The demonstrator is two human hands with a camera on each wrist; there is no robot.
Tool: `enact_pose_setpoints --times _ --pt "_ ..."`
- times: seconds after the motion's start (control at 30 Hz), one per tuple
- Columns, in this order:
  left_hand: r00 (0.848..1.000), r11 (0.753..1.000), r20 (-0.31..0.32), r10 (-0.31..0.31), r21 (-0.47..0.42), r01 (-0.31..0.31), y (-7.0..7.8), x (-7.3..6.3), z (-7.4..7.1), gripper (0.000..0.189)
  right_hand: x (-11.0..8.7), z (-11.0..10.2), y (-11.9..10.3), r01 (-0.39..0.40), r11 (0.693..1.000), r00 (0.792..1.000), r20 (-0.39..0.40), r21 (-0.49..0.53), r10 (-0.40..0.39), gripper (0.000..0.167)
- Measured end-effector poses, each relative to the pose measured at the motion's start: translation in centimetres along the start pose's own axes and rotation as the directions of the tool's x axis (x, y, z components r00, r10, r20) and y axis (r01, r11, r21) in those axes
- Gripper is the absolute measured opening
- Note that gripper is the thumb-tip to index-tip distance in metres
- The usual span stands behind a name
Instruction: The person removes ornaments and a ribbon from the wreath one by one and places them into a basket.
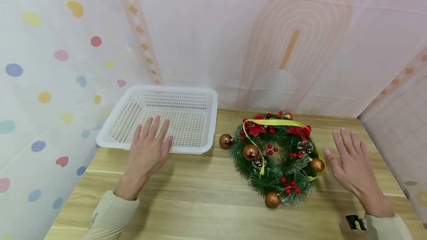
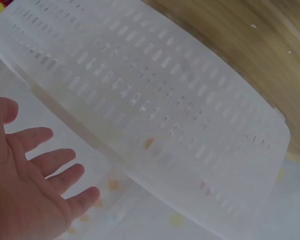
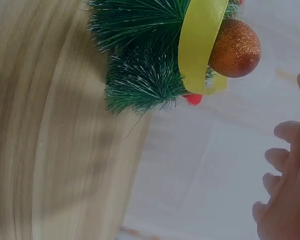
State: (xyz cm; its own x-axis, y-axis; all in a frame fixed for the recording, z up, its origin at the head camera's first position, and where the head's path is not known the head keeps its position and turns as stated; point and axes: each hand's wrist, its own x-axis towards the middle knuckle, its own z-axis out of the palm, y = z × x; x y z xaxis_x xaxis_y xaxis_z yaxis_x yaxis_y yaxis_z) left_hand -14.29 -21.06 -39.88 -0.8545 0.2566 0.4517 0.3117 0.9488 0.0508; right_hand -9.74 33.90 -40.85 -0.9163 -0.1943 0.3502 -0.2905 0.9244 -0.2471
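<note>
Head view, left to right: one white basket (image 1: pixel 156 150) sits at the tabletop's (image 1: pixel 200 199) far left corner, its slotted floor bare. One left hand (image 1: pixel 148 153), palm down, reaches in front of it, the fingers straight and slightly spread, pinching nothing; the left wrist view shows them apart from the basket.

Right of the middle, near the tabletop's far edge, lies one green wreath (image 1: pixel 265 184). Five copper-brown balls (image 1: pixel 250 152) show on it: one at its left side, one further in, one at the near end, one at the far end, one on the right. It also carries two red flowers (image 1: pixel 256 126), two pinecones (image 1: pixel 305 146) and several red berries (image 1: pixel 289 185). One yellow ribbon (image 1: pixel 277 122) loops across its far side, down both sides.

Just beside the wreath, towards the tabletop's right edge, is one right hand (image 1: pixel 355 169), fingers straight, slightly spread and holding nothing; the right wrist view shows it apart from the wreath. One dark strap (image 1: pixel 355 222) shows by the right sleeve (image 1: pixel 387 227).
</note>
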Motion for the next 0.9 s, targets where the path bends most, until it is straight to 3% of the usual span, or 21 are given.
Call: enact_pose_setpoints --times 0.23,0.67,0.9 --pt "1.000 1.000 0.014 0.001 -0.017 -0.001 0.5 0.3 0.0 0.053 0.1 0.2 -0.3 0.022 0.999 1.000 0.009 0.039 -0.022 0.063" --pt "0.999 0.997 -0.026 0.035 -0.061 -0.037 1.8 0.9 0.4 0.052 0.6 0.5 -1.8 0.113 0.991 0.993 0.019 0.078 -0.115 0.062" --pt "0.999 0.996 -0.001 0.045 -0.083 -0.045 2.6 1.5 0.5 0.052 1.1 1.1 -3.5 0.164 0.983 0.986 0.009 0.084 -0.165 0.063"
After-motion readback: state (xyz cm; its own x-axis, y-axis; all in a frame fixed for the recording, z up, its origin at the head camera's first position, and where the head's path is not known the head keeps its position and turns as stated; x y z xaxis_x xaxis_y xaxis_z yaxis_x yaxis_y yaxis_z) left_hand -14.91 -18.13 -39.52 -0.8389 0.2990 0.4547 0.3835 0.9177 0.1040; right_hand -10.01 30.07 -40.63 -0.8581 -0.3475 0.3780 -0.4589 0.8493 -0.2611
